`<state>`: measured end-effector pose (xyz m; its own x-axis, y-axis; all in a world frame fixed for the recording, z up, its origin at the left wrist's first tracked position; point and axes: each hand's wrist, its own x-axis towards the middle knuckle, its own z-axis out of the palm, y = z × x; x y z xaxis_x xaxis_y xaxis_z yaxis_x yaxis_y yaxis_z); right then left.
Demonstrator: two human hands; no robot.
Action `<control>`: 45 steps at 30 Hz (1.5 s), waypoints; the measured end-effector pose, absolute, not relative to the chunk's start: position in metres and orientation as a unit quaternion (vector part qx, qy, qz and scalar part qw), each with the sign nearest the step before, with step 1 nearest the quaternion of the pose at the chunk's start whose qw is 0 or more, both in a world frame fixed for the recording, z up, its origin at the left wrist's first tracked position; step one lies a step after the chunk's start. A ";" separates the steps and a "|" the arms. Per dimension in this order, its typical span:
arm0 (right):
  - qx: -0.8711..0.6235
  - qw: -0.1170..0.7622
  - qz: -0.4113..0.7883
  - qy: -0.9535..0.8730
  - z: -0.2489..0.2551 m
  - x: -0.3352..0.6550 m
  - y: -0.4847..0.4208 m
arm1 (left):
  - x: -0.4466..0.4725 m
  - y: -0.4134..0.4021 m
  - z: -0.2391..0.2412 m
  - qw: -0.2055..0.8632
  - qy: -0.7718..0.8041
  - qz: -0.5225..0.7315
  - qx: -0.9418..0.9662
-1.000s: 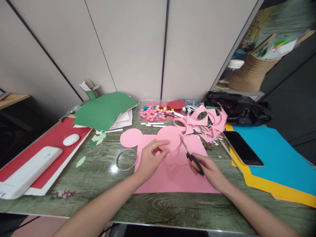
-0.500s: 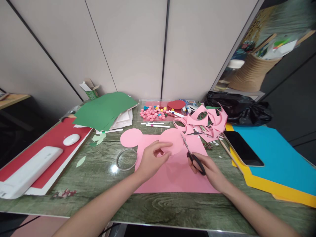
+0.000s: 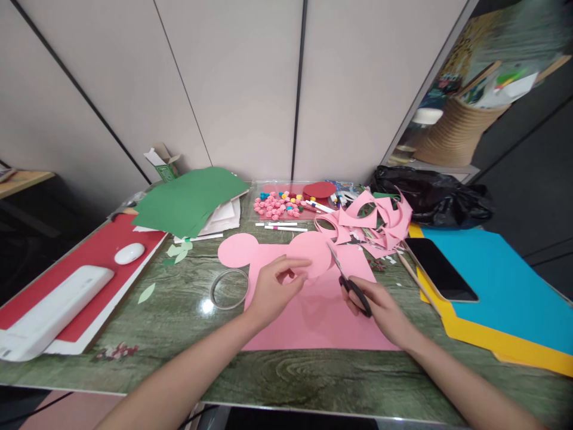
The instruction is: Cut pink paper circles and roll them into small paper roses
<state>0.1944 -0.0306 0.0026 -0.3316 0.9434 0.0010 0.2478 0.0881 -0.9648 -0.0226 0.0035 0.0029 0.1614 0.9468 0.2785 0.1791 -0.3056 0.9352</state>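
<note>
Paper circle [image 3: 316,249], pink, qty 1: pinched betw. thumb & fingers of my L hand [image 3: 277,285], held over the pink sheet [image 3: 313,325], centre of table [image 3: 290,385].
Scissors [image 3: 344,279], black handles, qty 1: gripped in my R hand [image 3: 370,298], fingers wrapped round handles; blades pointing up & L, at circle's R edge. Can't tell if blades touch it.
2nd circle [image 3: 237,250], pink, qty 1: at sheet's far L corner.
Tape roll [image 3: 213,292], grey, qty 1: lying flat, just L of sheet, near my L hand.
Pink scraps [image 3: 389,218], cut, loose pile: beyond my R hand, far R of sheet.
Pens [image 3: 286,229], white, approx. 2: beyond sheet, w/ small pink balls [image 3: 275,207] farther back.
Green sheets [image 3: 188,200], stack: far L.
Phone [image 3: 441,269], black screen: R side, partly on blue sheet [image 3: 510,269], w/ yellow sheet [image 3: 470,331] under the blue.
Black bag [image 3: 430,197], plastic: far R.
</note>
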 end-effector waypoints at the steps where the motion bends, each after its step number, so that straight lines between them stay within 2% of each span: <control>1: -0.460 0.350 0.496 -0.648 0.003 0.195 -0.031 | -0.023 0.003 0.003 0.403 0.433 0.483 0.646; 16: -0.457 0.345 0.498 -0.651 0.002 0.195 -0.030 | -0.021 0.004 0.004 0.438 0.422 0.520 0.600; 29: -0.433 0.367 0.510 -0.646 0.003 0.196 -0.030 | -0.022 0.004 0.004 0.428 0.420 0.471 0.647; 45: -0.443 0.359 0.506 -0.647 0.001 0.198 -0.029 | -0.024 0.004 0.004 0.444 0.409 0.504 0.618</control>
<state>0.1978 -0.0288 0.0014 -0.3497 0.9367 0.0172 0.2089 0.0958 -0.9732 -0.0243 0.0037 0.0037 0.1564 0.9528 0.2601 0.0576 -0.2717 0.9607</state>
